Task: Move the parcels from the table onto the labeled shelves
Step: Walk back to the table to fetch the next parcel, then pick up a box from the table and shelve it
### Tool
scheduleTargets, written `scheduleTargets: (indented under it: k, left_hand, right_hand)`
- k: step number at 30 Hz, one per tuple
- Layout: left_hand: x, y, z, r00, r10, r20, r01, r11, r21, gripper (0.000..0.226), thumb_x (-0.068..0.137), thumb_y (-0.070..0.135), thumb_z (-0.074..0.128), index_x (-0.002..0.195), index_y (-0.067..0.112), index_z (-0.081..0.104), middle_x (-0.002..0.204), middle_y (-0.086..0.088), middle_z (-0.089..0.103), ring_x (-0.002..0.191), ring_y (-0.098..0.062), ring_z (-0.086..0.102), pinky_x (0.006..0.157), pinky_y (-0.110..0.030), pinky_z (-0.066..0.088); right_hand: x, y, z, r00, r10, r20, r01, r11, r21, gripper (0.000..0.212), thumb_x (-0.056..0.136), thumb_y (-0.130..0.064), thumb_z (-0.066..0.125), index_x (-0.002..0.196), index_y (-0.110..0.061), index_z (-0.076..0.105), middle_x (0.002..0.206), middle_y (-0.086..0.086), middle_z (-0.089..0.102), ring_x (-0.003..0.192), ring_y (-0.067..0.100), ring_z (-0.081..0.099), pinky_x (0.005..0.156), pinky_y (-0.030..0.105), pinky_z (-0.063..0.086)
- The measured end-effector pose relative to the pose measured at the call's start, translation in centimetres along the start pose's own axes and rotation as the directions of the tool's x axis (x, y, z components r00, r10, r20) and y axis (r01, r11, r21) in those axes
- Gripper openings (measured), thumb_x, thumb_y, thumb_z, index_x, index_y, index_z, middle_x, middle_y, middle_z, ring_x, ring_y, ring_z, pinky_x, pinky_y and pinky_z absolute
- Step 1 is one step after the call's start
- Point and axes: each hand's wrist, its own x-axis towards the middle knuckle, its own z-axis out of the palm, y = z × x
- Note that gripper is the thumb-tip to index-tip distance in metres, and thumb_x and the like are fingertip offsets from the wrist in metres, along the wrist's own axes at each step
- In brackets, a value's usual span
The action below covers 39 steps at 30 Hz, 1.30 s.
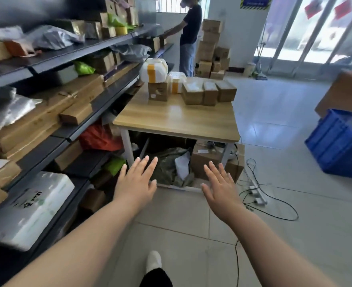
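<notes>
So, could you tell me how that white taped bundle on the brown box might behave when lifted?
The white bundle looks rounded and soft-wrapped, so probably squashy, fairly light. Overhanging the brown box beneath, it may roll if nudged.

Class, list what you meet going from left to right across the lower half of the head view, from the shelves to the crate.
white foam box → left hand → right hand → power strip → blue crate

One view only: wide-angle head cam at standing height, pitched forward and down, facing the table [175,121], near and mid-frame. Shelves [46,66] run along the table's left, floor [274,121] to the table's right; edges bend from lens distortion.
</notes>
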Motion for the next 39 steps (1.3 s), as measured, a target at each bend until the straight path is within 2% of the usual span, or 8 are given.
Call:
scheduleTargets:
  k: [8, 15, 19, 22, 26, 31, 34, 39]
  left_hand:
    - [16.0, -3.4, 1.7, 0.995, 0.049, 0.085, -0.047, 0.999, -0.025, 0.063, 0.1, 0.042, 0.028, 0.152, 0.032, -0.007, 0.162, 0.005, -0.001, 0.148, -0.018, -0.003, 0.12, -0.043, 0.002]
    - [28.3, -3.9, 2.5, 0.986, 0.138, 0.091, -0.132, 0.989, -0.066, 0.063, 0.101, 0.041, 0.029, 0.152, 0.032, -0.006, 0.161, 0.006, 0.0, 0.148, -0.015, -0.002, 0.119, -0.039, 0.001]
    - [31.6, -3.5, 4.9, 0.967, 0.164, 0.197, -0.148, 0.984, -0.097, 0.063, 0.101, 0.041, 0.029, 0.152, 0.032, -0.007, 0.161, 0.008, -0.003, 0.148, -0.013, -0.004, 0.119, -0.038, 0.0]
    - [35.3, -2.9, 5.7, 0.964, 0.172, 0.204, -0.155, 0.983, -0.096, 0.064, 0.1, 0.041, 0.03, 0.152, 0.032, -0.006, 0.161, 0.006, 0.0, 0.148, -0.013, 0.0, 0.119, -0.039, 0.002]
    - [41.2, -1.5, 6.4, 0.963, 0.16, 0.214, -0.139, 0.984, -0.11, 0.064, 0.101, 0.04, 0.03, 0.152, 0.033, -0.008, 0.161, 0.007, -0.002, 0.148, -0.013, -0.001, 0.12, -0.038, 0.0]
    - [50.3, 0.2, 6.9, 0.959, 0.12, 0.255, -0.107, 0.992, -0.067, 0.066, 0.1, 0.038, 0.031, 0.152, 0.032, -0.01, 0.161, 0.007, -0.006, 0.148, -0.014, -0.001, 0.12, -0.04, -0.001]
    - [55.7, 0.9, 7.1, 0.967, 0.052, 0.25, -0.041, 0.998, -0.05, 0.066, 0.1, 0.038, 0.03, 0.152, 0.032, -0.011, 0.161, 0.006, -0.006, 0.148, -0.014, -0.001, 0.119, -0.04, 0.0]
    - [63.1, 2.6, 7.8, 0.974, -0.06, 0.22, 0.078, 0.994, -0.075, 0.066, 0.1, 0.036, 0.03, 0.151, 0.034, -0.011, 0.161, 0.007, -0.005, 0.148, -0.014, -0.001, 0.119, -0.038, -0.001]
  right_hand:
    - [13.9, 1.2, -1.9, 0.993, 0.11, -0.043, -0.111, 0.993, -0.03, 0.058, 0.103, -0.041, 0.027, 0.153, -0.026, 0.003, 0.16, -0.008, -0.01, 0.146, 0.013, -0.017, 0.119, 0.033, -0.007]
    - [23.5, 2.9, -2.0, 0.975, 0.212, -0.068, -0.214, 0.976, -0.025, 0.057, 0.102, -0.043, 0.026, 0.153, -0.026, 0.005, 0.16, -0.007, -0.009, 0.146, 0.013, -0.016, 0.116, 0.029, -0.01]
    - [26.5, 4.6, -0.3, 0.973, 0.225, -0.05, -0.226, 0.974, -0.025, 0.081, 0.081, -0.063, -0.001, 0.153, -0.027, 0.004, 0.16, -0.008, -0.009, 0.138, 0.005, -0.024, 0.116, 0.029, -0.01]
    - [29.6, 6.4, -0.2, 0.961, 0.275, -0.031, -0.275, 0.961, 0.004, 0.065, 0.094, -0.053, 0.012, 0.153, -0.026, 0.005, 0.16, -0.007, -0.009, 0.145, 0.011, -0.017, 0.116, 0.029, -0.009]
    - [35.8, 9.2, -0.5, 0.968, 0.25, -0.004, -0.25, 0.968, 0.032, 0.058, 0.102, -0.04, 0.03, 0.153, -0.026, 0.004, 0.16, -0.006, -0.009, 0.147, 0.015, -0.015, 0.117, 0.03, -0.007]
    - [47.6, 13.1, -0.8, 0.984, 0.174, 0.034, -0.174, 0.985, -0.007, 0.066, 0.095, -0.053, 0.012, 0.153, -0.025, 0.003, 0.161, -0.004, -0.01, 0.147, 0.018, -0.013, 0.119, 0.032, -0.005]
    - [54.1, 15.2, -1.9, 0.992, 0.095, 0.085, -0.096, 0.995, 0.006, 0.059, 0.102, -0.042, 0.026, 0.153, -0.025, 0.001, 0.16, -0.007, -0.013, 0.146, 0.016, -0.017, 0.118, 0.032, -0.007]
    - [63.5, 18.9, -3.8, 0.995, 0.001, 0.096, 0.0, 1.0, -0.009, 0.058, 0.103, -0.04, 0.028, 0.153, -0.025, 0.004, 0.16, -0.007, -0.011, 0.146, 0.016, -0.017, 0.117, 0.032, -0.007]
